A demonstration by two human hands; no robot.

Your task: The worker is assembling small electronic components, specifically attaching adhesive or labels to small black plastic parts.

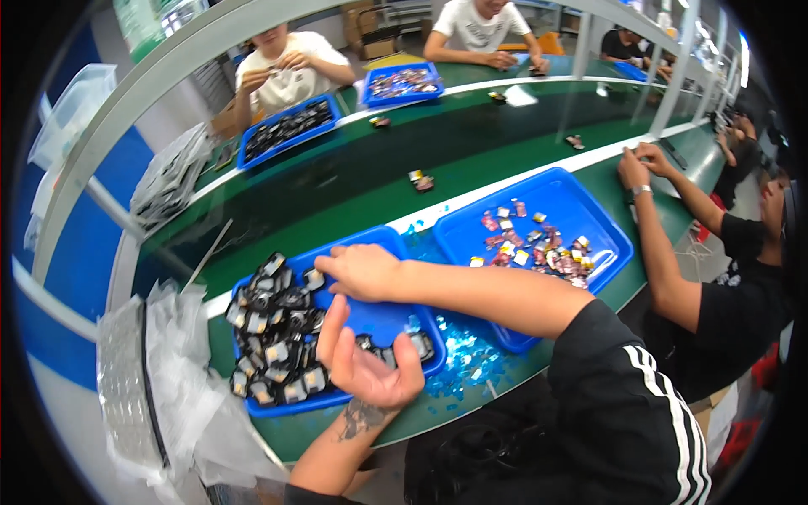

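My right hand [364, 271] reaches across the near blue tray [379, 238], its fingertips pinched together at a small black part [313, 279] with a pale square on it. Below it my left hand [374, 370] is turned palm up over the same tray, thumb and fingers apart, nothing visible in it. A heap of black parts with pale squares [278, 328] fills the tray's left side, and some lie along its front edge. The tray's blue bottom shows around my right wrist.
To the right, another blue tray [581, 198] holds small reddish parts [547, 252]. Blue film scraps [467, 358] litter the green table. Beyond runs a dark green conveyor belt [311, 189] carrying scattered parts. Plastic-wrapped trays [130, 387] stand at left. Co-workers sit opposite and at right.
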